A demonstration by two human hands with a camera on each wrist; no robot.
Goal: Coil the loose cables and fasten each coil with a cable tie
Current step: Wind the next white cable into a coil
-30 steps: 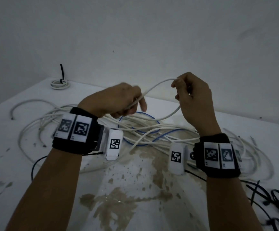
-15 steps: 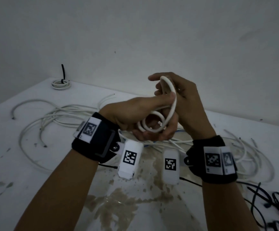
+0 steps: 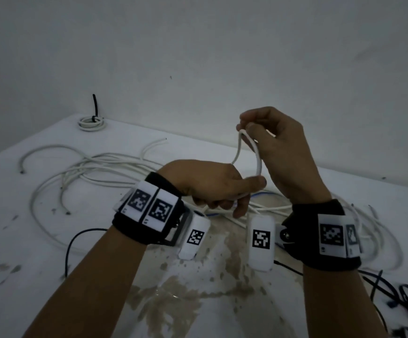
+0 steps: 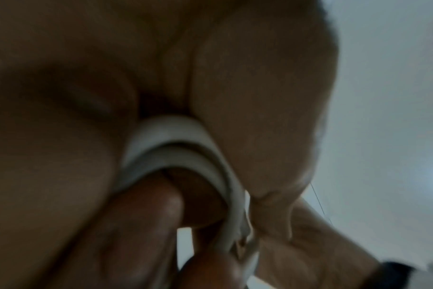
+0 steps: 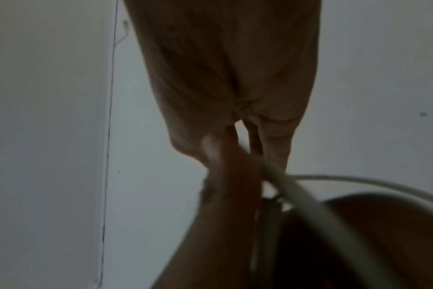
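Observation:
My left hand (image 3: 222, 191) grips a small coil of white cable (image 4: 185, 152) above the table, thumb and fingers curled round its turns. My right hand (image 3: 266, 137) is raised above it and pinches a loop of the same white cable (image 3: 256, 154) at its top. The loop hangs from the right fingers down to the left thumb. In the right wrist view the white cable (image 5: 309, 205) runs from the fingers toward the lower right. Loose white cables (image 3: 95, 172) lie tangled on the white table (image 3: 27, 276), with a blue one partly hidden behind my hands.
A tied white coil (image 3: 91, 122) with a black cable tie sticking up sits at the far left corner. Black cable ties (image 3: 405, 296) lie at the right edge. A thin black wire (image 3: 73, 242) runs from my left wrist. Brown stains mark the table front.
The hands have parted: my right hand rose with a new loop of cable, and my left hand dropped slightly and turned knuckles-up, still holding the coil.

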